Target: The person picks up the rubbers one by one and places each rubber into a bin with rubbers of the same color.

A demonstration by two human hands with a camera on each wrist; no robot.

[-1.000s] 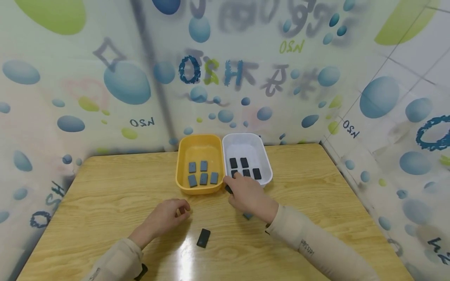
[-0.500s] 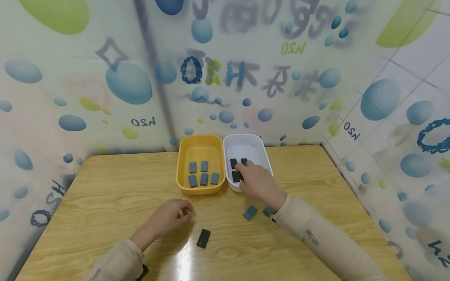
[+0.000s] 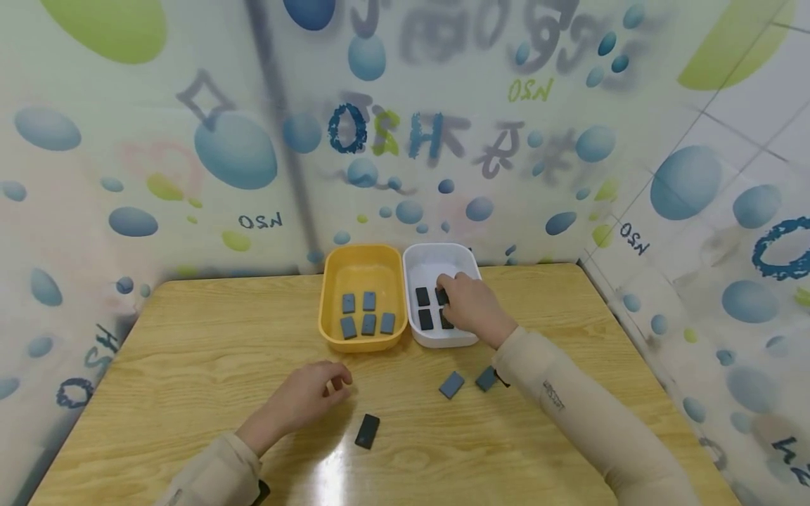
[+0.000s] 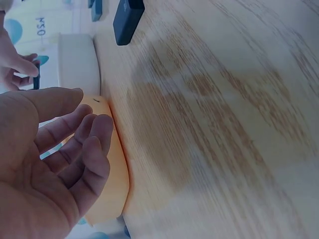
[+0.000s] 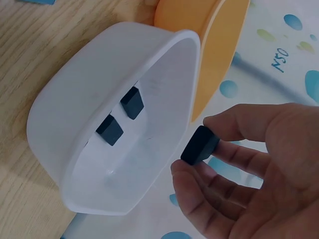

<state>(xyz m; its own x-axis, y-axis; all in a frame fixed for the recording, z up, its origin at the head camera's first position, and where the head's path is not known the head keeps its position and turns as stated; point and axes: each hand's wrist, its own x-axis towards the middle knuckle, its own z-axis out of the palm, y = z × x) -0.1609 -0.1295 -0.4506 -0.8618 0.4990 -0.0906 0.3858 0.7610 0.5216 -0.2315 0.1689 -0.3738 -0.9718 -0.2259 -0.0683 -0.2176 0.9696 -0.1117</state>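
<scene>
My right hand [image 3: 476, 309] is over the white bin [image 3: 436, 257], pinching a small black rectangular block [image 5: 200, 145] between thumb and fingers. In the right wrist view the block is held beside the bin's rim, with two black blocks inside below it. Several black blocks [image 3: 422, 296] lie in that bin, some partly hidden by the hand. My left hand [image 3: 304, 395] rests low over the table with loosely curled fingers and nothing in them. Just in front of it lies another black block [image 3: 367, 431], also seen in the left wrist view.
A yellow bin [image 3: 362, 266] holding several blue-grey blocks [image 3: 369, 324] stands against the white bin's left side. Two blue-grey blocks [image 3: 451, 385] lie on the wooden table [image 3: 221, 337] in front of the white bin. A patterned wall covering [image 3: 354, 211] rises behind.
My right hand has moved from the white bin's front left edge up and right over its inside, carrying the black block. The left hand has stayed nearly still.
</scene>
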